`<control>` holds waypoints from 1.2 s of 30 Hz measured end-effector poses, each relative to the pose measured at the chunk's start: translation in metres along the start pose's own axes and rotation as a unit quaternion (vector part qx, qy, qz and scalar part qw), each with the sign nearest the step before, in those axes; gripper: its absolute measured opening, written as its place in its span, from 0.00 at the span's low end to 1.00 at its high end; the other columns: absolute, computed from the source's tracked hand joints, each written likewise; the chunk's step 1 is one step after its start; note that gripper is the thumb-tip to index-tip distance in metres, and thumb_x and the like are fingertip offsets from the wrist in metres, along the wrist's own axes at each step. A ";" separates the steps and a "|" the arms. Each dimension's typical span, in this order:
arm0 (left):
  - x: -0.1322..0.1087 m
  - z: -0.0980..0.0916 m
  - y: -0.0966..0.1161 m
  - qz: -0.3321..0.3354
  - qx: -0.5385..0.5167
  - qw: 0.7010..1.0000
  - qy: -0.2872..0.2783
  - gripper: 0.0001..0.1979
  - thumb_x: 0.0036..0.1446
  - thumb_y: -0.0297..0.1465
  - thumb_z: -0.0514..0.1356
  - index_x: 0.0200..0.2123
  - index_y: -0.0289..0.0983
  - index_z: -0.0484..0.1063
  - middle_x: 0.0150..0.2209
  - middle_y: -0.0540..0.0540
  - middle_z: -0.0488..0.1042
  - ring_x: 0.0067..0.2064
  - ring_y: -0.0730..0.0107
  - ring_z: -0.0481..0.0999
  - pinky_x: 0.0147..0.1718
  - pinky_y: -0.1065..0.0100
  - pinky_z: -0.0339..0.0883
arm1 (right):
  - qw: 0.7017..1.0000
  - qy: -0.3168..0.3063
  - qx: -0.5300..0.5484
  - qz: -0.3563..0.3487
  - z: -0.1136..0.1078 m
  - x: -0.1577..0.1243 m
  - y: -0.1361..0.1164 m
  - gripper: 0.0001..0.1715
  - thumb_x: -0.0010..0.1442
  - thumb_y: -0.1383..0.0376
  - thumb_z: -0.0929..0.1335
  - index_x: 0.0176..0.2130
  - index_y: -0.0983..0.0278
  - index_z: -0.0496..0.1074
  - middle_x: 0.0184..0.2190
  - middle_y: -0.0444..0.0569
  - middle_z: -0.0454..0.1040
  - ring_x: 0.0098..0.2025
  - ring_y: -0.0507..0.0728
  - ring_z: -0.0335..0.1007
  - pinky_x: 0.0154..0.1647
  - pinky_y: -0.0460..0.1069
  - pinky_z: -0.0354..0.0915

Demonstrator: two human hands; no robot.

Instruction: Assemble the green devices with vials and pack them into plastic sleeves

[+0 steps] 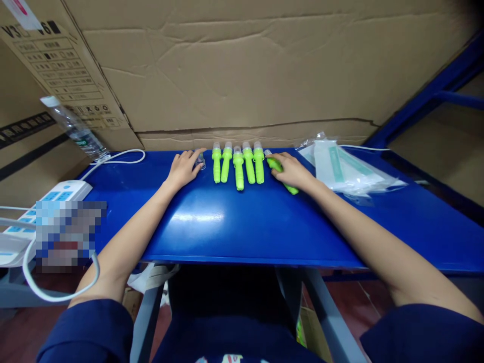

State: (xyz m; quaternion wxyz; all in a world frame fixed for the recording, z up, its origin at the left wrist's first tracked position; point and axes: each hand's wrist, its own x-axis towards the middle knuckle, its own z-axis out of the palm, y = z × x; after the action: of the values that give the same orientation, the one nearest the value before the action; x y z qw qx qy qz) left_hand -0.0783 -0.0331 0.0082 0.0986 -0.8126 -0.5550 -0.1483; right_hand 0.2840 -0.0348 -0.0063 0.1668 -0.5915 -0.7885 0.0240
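Several lime-green sticks with clear caps, shaped like small flashlights, lie side by side in a row, among them a middle stick [239,171] set slightly nearer to me. Left of the row, my left hand [184,168] has its thumb and index finger around a small clear plastic piece [200,161], partly hidden by the fingers. To the right of the row, my right hand [290,170] grips another lime-green stick [290,189], which lies slanted with its clear tip away from me. My palm and fingers cover its middle.
A blue table [242,227] stands against a cardboard sheet [245,70]. Clear bags with white and green packets [333,161] lie at right. On the left are a water bottle [81,133], a white power strip [64,194], a looped white cable [132,151] and a pixelated object [70,234].
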 end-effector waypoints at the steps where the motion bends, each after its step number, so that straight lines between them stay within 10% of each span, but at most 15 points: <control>1: 0.000 0.000 0.000 -0.003 -0.001 1.000 0.004 0.25 0.69 0.39 0.51 0.67 0.43 0.60 0.55 0.39 0.74 0.59 0.48 0.70 0.56 0.53 0.61 | 1.000 0.010 0.003 0.001 0.000 0.000 -0.001 0.36 0.59 0.67 0.64 0.65 0.67 0.67 0.60 0.61 0.69 0.61 0.69 0.68 0.62 0.60 0.64; 12: 0.000 -0.009 0.002 -0.072 -0.029 0.996 0.047 0.25 0.66 0.50 0.56 0.53 0.35 0.68 0.48 0.36 0.78 0.52 0.51 0.77 0.52 0.59 0.65 | 0.987 0.134 0.036 -0.087 -0.004 -0.004 -0.016 0.40 0.63 0.64 0.62 0.70 0.72 0.53 0.67 0.66 0.62 0.69 0.68 0.59 0.68 0.63 0.58; 17: 0.000 -0.004 0.012 -0.041 -0.235 0.958 0.162 0.23 0.71 0.47 0.50 0.54 0.38 0.73 0.47 0.42 0.81 0.44 0.61 0.82 0.47 0.65 0.69 | 0.965 0.185 0.031 -0.181 0.001 -0.007 -0.022 0.38 0.68 0.59 0.61 0.71 0.70 0.50 0.67 0.66 0.62 0.66 0.70 0.64 0.63 0.64 0.65; 22: 0.000 -0.004 0.034 -0.004 -0.393 0.907 0.152 0.24 0.69 0.48 0.51 0.51 0.37 0.76 0.42 0.45 0.83 0.37 0.67 0.82 0.42 0.69 0.72 | 0.935 0.180 0.013 -0.306 0.003 -0.014 -0.039 0.32 0.70 0.63 0.61 0.70 0.69 0.56 0.63 0.64 0.69 0.59 0.66 0.73 0.54 0.59 0.72; 30: -0.009 -0.012 0.057 0.131 -0.326 0.934 0.061 0.19 0.70 0.42 0.53 0.52 0.38 0.77 0.50 0.45 0.82 0.49 0.62 0.81 0.50 0.68 0.69 | 0.911 0.135 -0.054 -0.386 0.006 -0.019 -0.054 0.33 0.66 0.79 0.57 0.67 0.65 0.63 0.66 0.58 0.68 0.52 0.64 0.77 0.46 0.59 0.72; 36: -0.012 -0.014 0.062 0.176 -0.197 0.963 0.052 0.20 0.70 0.41 0.53 0.55 0.37 0.74 0.49 0.41 0.81 0.49 0.58 0.81 0.48 0.63 0.70 | 0.913 0.192 0.048 -0.355 0.008 -0.017 -0.047 0.27 0.71 0.63 0.63 0.66 0.71 0.61 0.67 0.69 0.62 0.65 0.67 0.65 0.57 0.62 0.71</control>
State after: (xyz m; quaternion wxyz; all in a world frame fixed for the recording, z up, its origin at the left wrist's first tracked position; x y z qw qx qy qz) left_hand -0.0261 -0.0706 0.0176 -0.0099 -0.8919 -0.3575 -0.2768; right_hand 0.2420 -0.0638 -0.0067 0.3410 -0.2568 -0.8972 -0.1135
